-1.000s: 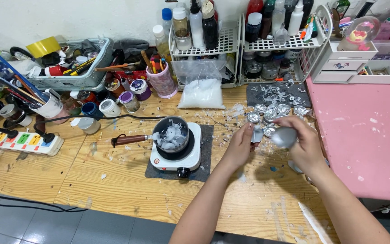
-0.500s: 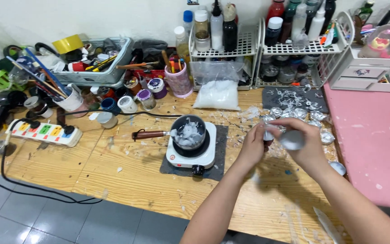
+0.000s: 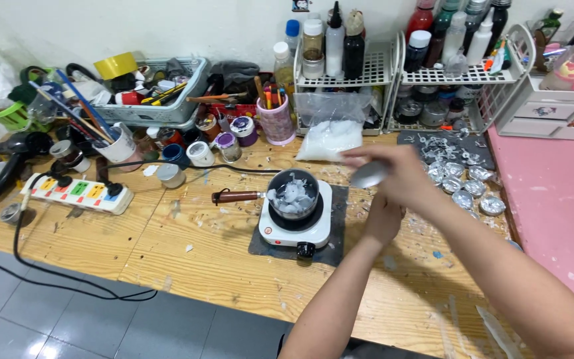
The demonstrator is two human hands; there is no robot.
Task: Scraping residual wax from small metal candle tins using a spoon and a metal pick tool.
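Silver foil cup (image 3: 369, 175), one of them, sits in your right hand (image 3: 400, 174), fingers curled around it, held above the wooden table (image 3: 187, 252) just right of the hotplate; motion blur hides whether anything is in it. Your left hand (image 3: 381, 219) hangs just below the right one, loosely closed, and you cannot tell from this angle whether it pinches anything.

One small black saucepan (image 3: 293, 193) with a brown handle stands on the one white hotplate (image 3: 297, 227), and it holds pale, whitish chunks. The hotplate rests on a dark mat (image 3: 330, 249).

Behind it leans one clear plastic bag (image 3: 330, 133), its lower part filled with white flakes. To your right, about eight more empty foil cups (image 3: 466, 186) lie clustered near the edge of the pink surface (image 3: 556, 219).

Two white wire racks stand at the back: the left rack (image 3: 347, 70) carries about five bottles, the right rack (image 3: 463, 73) about five more on top and several dark jars beneath. One pink cup (image 3: 278, 119) holds pens and sticks. One grey basket (image 3: 161, 110) is crammed with tools, and one white mug (image 3: 119, 147) holds brushes. One white power strip (image 3: 78, 193) lies at the left with a few plugs in it.
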